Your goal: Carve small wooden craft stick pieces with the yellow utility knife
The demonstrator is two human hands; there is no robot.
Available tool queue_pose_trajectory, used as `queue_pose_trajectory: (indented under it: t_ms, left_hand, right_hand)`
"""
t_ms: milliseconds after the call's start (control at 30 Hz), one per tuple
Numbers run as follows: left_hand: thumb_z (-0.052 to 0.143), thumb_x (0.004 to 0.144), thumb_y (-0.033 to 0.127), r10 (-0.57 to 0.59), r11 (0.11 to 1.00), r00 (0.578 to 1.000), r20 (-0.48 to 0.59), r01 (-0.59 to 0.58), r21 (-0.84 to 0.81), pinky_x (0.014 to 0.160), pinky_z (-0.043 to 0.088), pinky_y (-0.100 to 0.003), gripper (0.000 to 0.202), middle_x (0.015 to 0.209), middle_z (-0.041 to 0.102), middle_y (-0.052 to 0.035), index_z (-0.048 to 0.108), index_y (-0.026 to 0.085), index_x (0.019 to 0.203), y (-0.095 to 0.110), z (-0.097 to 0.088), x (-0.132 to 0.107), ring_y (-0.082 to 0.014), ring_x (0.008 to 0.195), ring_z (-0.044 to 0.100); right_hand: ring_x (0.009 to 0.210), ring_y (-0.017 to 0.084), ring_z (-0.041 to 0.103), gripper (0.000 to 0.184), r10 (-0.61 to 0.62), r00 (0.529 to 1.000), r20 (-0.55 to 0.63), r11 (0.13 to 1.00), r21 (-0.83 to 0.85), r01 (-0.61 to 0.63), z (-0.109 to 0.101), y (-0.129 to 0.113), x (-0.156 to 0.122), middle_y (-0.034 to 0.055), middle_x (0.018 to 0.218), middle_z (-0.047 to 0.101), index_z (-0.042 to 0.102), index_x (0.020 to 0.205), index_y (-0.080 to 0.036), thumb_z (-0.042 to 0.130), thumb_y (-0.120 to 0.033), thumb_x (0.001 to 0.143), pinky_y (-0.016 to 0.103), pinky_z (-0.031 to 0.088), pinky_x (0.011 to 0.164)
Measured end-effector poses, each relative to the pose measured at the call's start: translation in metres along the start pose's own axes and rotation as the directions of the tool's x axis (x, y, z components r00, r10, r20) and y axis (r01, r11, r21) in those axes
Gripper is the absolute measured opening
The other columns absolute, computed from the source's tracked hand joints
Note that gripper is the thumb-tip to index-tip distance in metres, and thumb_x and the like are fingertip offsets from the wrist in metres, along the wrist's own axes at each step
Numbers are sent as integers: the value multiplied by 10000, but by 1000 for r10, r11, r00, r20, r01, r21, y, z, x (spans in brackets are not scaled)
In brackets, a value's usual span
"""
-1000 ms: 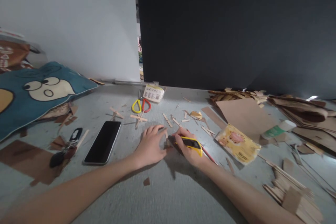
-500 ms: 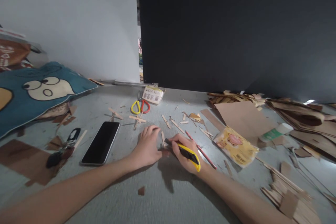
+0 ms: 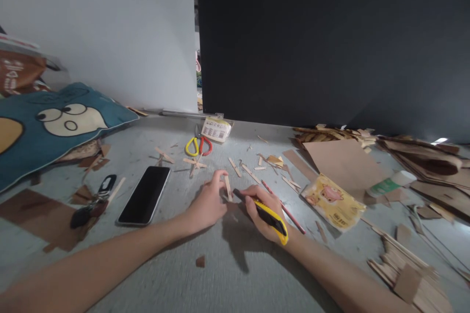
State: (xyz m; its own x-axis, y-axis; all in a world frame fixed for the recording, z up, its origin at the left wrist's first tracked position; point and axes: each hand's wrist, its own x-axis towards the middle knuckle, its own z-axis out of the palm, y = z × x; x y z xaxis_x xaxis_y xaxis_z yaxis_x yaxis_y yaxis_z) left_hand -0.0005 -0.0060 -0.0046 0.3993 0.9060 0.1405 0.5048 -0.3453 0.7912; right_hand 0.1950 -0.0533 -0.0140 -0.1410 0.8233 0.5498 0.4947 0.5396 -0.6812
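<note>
My right hand (image 3: pixel 262 210) is closed around a yellow and black utility knife (image 3: pixel 268 214), its tip pointing left toward a small wooden stick (image 3: pixel 228 188) on the grey floor. My left hand (image 3: pixel 207 201) rests on the floor beside that stick, fingers curled, with the fingertips pinching or pressing its end. A red pencil (image 3: pixel 284 201) lies just right of my right hand.
A black phone (image 3: pixel 144 195) and keys (image 3: pixel 91 202) lie to the left. Yellow and red scissors (image 3: pixel 198 146), a small packet (image 3: pixel 216 129) and loose wooden sticks (image 3: pixel 249 172) lie ahead. Cardboard sheets (image 3: pixel 341 161), a yellow pouch (image 3: pixel 332 202) and a glue bottle (image 3: pixel 389 183) sit right; a blue cushion (image 3: pixel 55 124) left.
My right hand has turned the knife so its tail points back toward me. My left hand's fingers have lifted and curled onto the stick's end.
</note>
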Motion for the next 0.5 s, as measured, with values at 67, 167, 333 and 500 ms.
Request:
queue_pose_trajectory:
  t_ms: [67,167,333,500]
  left_hand:
    - [718,791,68,3,994,999,42,2,-105,938,515,-374,706,859,753,40,387,261,1385,-1,-1,-1,-212,915,732]
    - [723,790,80,-27,990,999,43,32,-138,869,511,-342,698,826,761,47,399,260,1381,-1,-2,0,-208,857,737]
    - [715,786,84,-39,988,999,38,44,-149,818,492,-320,686,815,757,51,420,257,1381,0,-2,0,-200,817,724]
    - [682,783,67,-7,992,1000,22,10,-125,779,473,-308,679,793,744,57,419,246,1383,-3,0,0,-192,777,699]
  right_hand:
    - [581,155,661,161,-25,1000,-16,1000,6,25,0,0,-1,27,778,726,641,1042,-236,508,-325,1058,260,519,554]
    - [566,141,657,124,-58,998,-3,998,16,58,0,0,-1,13,772,719,628,1077,-235,523,-298,1056,248,516,547]
    - [569,137,670,108,-62,998,22,998,11,62,0,-3,0,9,763,720,618,1085,-235,520,-242,1039,238,529,552]
    - [564,135,676,98,-71,996,45,997,2,71,0,-4,2,12,781,739,610,1089,-237,542,-222,1019,231,535,549]
